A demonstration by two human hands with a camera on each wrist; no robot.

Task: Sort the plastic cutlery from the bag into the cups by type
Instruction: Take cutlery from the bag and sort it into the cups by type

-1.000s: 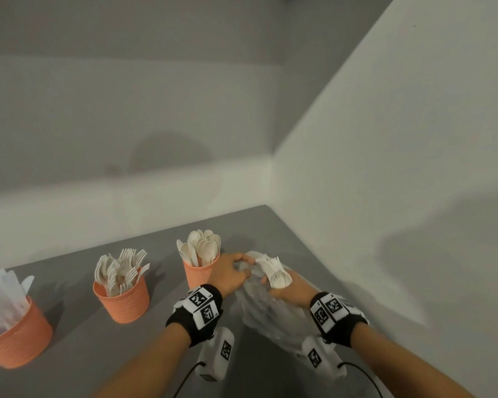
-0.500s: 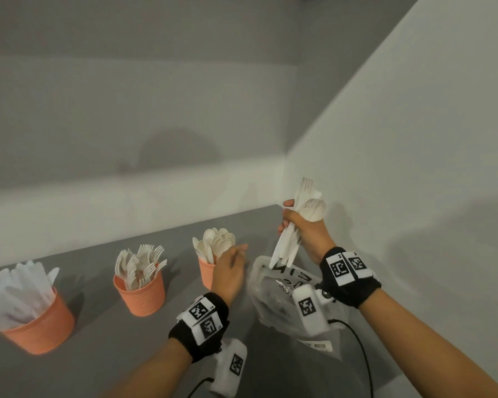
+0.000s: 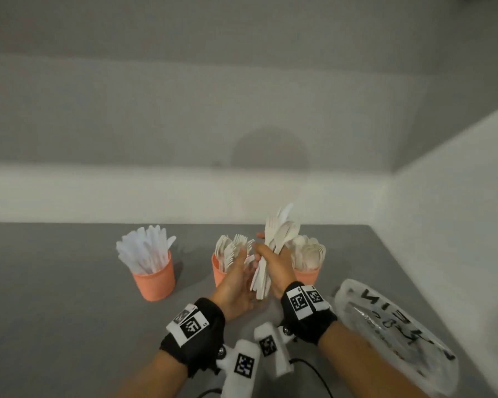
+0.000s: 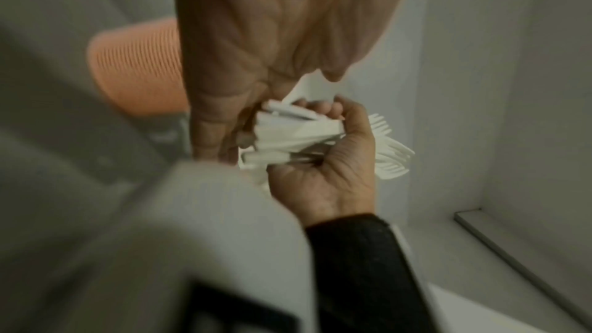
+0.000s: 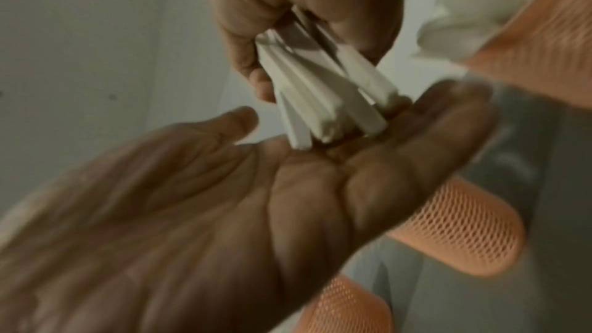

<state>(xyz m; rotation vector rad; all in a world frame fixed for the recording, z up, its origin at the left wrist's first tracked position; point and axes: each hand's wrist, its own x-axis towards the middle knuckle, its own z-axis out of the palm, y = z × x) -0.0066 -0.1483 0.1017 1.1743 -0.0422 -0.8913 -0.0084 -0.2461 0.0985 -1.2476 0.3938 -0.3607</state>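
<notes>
My right hand (image 3: pixel 275 267) grips an upright bundle of white plastic cutlery (image 3: pixel 278 239), forks and spoons mixed, in front of the cups. My left hand (image 3: pixel 236 282) is open, its palm against the handle ends (image 5: pixel 320 115) of the bundle. Three orange cups stand in a row: knives (image 3: pixel 156 280) on the left, forks (image 3: pixel 219 275) in the middle, spoons (image 3: pixel 306 275) on the right. The clear plastic bag (image 3: pixel 385 326) lies at the right. In the left wrist view the right hand (image 4: pixel 336 161) is curled round the bundle (image 4: pixel 288 136).
The grey table (image 3: pixel 69 311) runs to a white wall behind the cups and another wall (image 3: pixel 457 225) close on the right, beside the bag. Bare table surface lies left of the knife cup.
My right hand has carried the bundle left, from above the bag to in front of the fork and spoon cups. The left hand has come up against the handle ends.
</notes>
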